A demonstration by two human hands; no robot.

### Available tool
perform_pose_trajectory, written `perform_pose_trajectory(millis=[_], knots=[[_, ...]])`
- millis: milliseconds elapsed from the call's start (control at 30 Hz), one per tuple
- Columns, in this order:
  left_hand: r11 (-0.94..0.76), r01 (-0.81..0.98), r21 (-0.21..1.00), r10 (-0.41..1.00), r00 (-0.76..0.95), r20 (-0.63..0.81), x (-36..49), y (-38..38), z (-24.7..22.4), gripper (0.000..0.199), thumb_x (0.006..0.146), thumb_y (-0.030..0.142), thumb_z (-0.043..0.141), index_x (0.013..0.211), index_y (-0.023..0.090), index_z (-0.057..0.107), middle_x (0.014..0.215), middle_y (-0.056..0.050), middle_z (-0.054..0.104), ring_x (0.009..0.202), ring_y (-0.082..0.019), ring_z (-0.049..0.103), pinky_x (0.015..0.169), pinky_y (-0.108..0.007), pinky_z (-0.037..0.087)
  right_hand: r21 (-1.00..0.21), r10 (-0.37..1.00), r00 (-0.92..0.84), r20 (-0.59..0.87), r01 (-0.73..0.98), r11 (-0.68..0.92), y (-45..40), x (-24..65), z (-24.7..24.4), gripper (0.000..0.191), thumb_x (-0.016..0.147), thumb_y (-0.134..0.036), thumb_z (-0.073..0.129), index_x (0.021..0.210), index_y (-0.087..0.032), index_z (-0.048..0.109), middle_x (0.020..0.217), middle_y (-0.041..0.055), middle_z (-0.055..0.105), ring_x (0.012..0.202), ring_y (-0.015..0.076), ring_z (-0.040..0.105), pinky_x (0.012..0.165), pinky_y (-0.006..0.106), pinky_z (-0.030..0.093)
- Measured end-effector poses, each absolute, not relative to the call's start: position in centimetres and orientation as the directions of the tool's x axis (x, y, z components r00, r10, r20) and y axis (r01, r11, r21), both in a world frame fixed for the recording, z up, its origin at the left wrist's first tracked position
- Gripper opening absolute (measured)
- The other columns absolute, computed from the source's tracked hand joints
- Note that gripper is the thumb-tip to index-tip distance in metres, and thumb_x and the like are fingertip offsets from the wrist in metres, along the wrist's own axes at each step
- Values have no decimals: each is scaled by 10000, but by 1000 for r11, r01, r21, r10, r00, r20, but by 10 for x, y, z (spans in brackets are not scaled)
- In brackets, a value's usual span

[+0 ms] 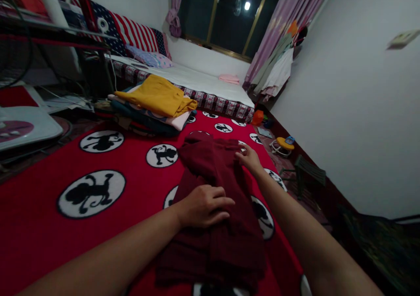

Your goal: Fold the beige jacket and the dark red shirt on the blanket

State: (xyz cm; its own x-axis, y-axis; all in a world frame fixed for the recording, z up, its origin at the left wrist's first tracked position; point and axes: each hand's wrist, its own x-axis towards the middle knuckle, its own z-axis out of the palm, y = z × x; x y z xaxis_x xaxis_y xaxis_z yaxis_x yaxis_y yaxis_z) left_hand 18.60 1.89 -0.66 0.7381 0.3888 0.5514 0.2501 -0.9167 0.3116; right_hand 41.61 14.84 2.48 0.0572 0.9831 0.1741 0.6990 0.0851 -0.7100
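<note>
A maroon garment (226,173), partly folded and rumpled at its far end, lies lengthwise in front of me on a red blanket (131,239) with black-and-white monkey circles. My left hand (205,206) rests palm down on the middle of the cloth, fingers stretched out. At the garment's far right edge, my right hand (249,158) has thumb and fingers curled close together on the cloth. Beyond it to the left sits a stack of folded clothes, topped by a yellow garment (160,95).
A bed (203,84) with a pillow (149,56) stands at the back under the window. On the left is a cluttered desk (75,38). A yellow-topped stool (285,144) and a dark green chair (310,169) stand along the right wall, below hanging clothes (277,71).
</note>
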Motion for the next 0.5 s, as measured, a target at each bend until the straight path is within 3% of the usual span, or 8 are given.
perform_pose_trajectory(millis=[100, 200, 300, 400, 500], knots=[[-926, 134, 352, 308, 808, 502, 184, 16, -3, 416, 873, 464, 575, 1200, 209, 589, 1032, -82, 615, 881, -190, 618, 740, -283, 470, -630, 990, 40, 138, 774, 57, 182, 411, 18, 560, 735, -214, 616, 1282, -132, 529, 738, 3, 669, 575, 113, 577, 594, 238, 481], [-918, 38, 395, 250, 829, 500, 183, 13, -1, 434, 810, 499, 652, 1138, 217, 616, 1047, -92, 609, 893, -197, 618, 769, -286, 482, -580, 994, 42, 101, 814, 25, 196, 413, 14, 321, 684, -190, 672, 1001, -142, 688, 707, 9, 679, 591, 112, 589, 591, 211, 458], [-905, -3, 425, 234, 831, 504, 185, 10, -1, 304, 802, 433, 680, 999, 205, 642, 993, -89, 610, 852, -181, 605, 729, -271, 485, -550, 985, 116, 124, 835, -29, 201, 425, 15, 143, 718, -217, 630, 794, -132, 715, 649, 31, 674, 593, 126, 600, 571, 203, 431], [-908, -14, 420, 228, 822, 522, 188, 9, -4, 118, 811, 305, 664, 822, 195, 624, 923, -79, 615, 805, -166, 592, 676, -265, 477, -517, 949, 245, 200, 849, -110, 200, 440, 24, 229, 756, -280, 561, 806, -128, 725, 699, 70, 698, 672, 171, 636, 598, 225, 440], [-918, -40, 396, 199, 816, 543, 191, 7, -8, 143, 801, 232, 646, 690, 205, 560, 827, -60, 620, 738, -155, 588, 634, -273, 469, -485, 886, 370, 280, 851, -202, 196, 448, 34, 298, 748, -328, 532, 865, -151, 742, 823, 102, 725, 811, 227, 660, 673, 262, 464]])
